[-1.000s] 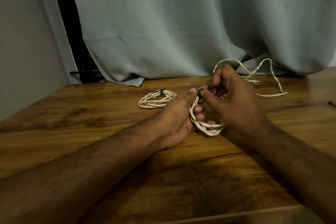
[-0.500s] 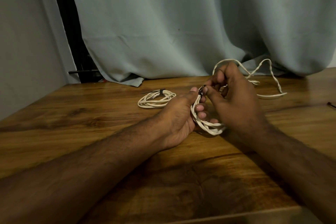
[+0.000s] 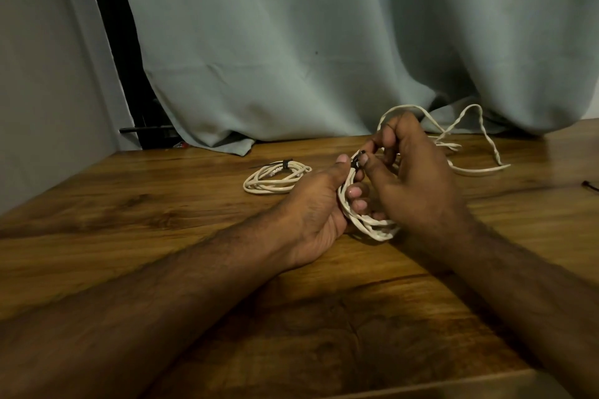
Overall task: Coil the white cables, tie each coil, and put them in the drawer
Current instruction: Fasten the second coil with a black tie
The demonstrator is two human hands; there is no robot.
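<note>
We hold coil (image 3: 366, 220) just above surface (image 3: 162, 236): left hand (image 3: 317, 204) curled round strands, right hand (image 3: 418, 185) pinching black tie (image 3: 356, 162). Cable looks light, springy, slippery; we grip bunched strands beside tie.

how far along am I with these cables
One coil lies tied with a dark tie on the table. A second coil is in hand: the left hand grips it while the right hand pinches a black tie at its top. A loose cable behind is left to coil. No drawer is in view, so nothing looks stowed.
</note>
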